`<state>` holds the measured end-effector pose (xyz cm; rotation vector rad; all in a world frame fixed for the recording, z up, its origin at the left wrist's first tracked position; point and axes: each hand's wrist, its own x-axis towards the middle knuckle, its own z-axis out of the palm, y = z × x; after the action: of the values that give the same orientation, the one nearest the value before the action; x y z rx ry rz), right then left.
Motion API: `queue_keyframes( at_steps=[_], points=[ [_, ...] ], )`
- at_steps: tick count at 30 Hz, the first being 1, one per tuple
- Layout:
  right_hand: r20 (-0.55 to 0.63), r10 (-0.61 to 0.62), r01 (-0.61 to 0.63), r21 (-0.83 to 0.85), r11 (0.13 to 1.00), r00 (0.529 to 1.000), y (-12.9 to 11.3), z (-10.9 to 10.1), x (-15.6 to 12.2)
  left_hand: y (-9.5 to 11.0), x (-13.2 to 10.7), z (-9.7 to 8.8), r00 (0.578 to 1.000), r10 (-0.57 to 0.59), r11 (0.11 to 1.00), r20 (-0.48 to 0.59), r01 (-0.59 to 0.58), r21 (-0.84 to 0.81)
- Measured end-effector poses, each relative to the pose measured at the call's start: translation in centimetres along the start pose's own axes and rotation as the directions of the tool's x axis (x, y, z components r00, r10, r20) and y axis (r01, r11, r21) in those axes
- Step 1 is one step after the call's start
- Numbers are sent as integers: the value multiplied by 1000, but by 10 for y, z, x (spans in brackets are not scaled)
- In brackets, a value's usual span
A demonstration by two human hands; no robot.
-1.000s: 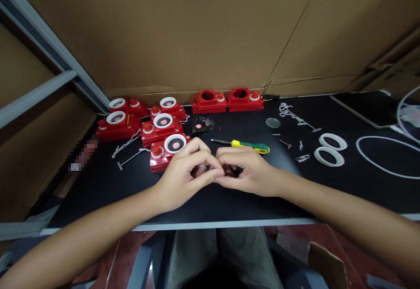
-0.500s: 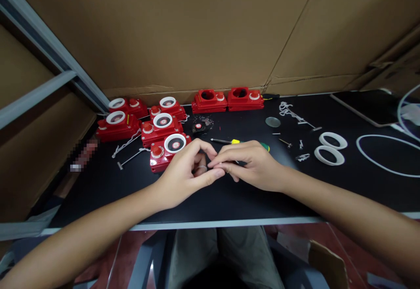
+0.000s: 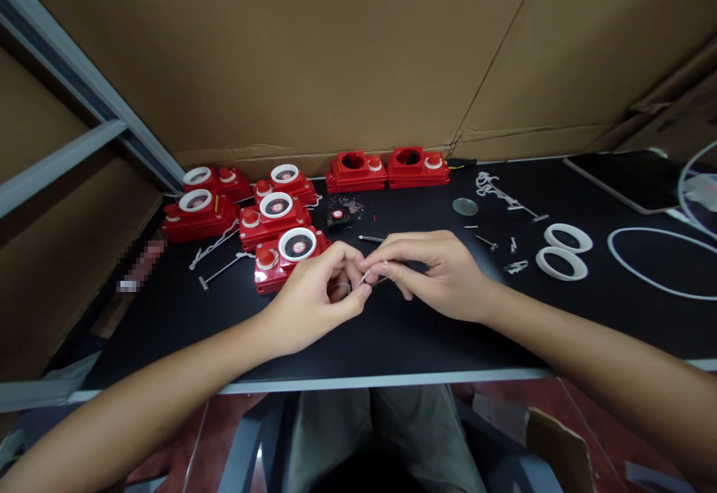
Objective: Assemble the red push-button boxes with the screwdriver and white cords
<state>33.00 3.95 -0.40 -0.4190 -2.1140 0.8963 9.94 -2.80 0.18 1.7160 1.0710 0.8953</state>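
In the head view, your two hands meet near the centre of the frame, above a black tabletop (image 3: 336, 347). Your right hand (image 3: 445, 276) pinches a slim metal piece (image 3: 364, 277) between thumb and fingers, just right of centre. Your left hand (image 3: 308, 299) is half curled, thumb and forefinger at the piece's lower end; whether they grip it, you cannot tell from here. A ring (image 3: 345, 286) circles one of your left fingers.

Just beyond your left hand, left of centre, sits a red box (image 3: 267, 281) fitted with a white collar (image 3: 283, 248) and a red knob (image 3: 267, 257). Four more collared boxes stand behind it and toward the left of the frame. At upper centre, two red boxes (image 3: 357, 176) with bare round openings sit side by side against the cardboard wall (image 3: 358, 52). A dark round part (image 3: 338, 217) lies in front of them.

A screwdriver shaft (image 3: 370, 239) shows just past your right fingers, the rest hidden behind your hand. In the right half of the frame lie a clear disc (image 3: 464, 207), a small hammer (image 3: 523, 211) with white cord and a few loose screws (image 3: 486, 242). Farther right, two white rings (image 3: 561, 276) overlap in the picture beside a loop of pale tubing (image 3: 661, 230), with a tablet (image 3: 624, 178) at the back.
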Motion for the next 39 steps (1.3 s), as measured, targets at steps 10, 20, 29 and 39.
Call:
queue_keyframes(
  at_steps=[10, 20, 29, 39],
  points=[
    [-116, 67, -64, 29, 998, 991, 0, -3, 2, 4, -1, -6, 997, 74, 983, 9, -74, 167],
    [-199, 348, -260, 366, 894, 916, 5, -1, 9, 8, -1, -6, 969, 245, 921, 35, -243, 305],
    [-101, 421, -338, 445, 829, 901, 0, -1, 13, 5, -3, -6, 987, 162, 978, -6, -160, 130],
    [61, 395, -391, 346, 853, 917, 3, 2, 7, 3, -3, -8, 938, 303, 950, -171, -283, 132]
  ],
)
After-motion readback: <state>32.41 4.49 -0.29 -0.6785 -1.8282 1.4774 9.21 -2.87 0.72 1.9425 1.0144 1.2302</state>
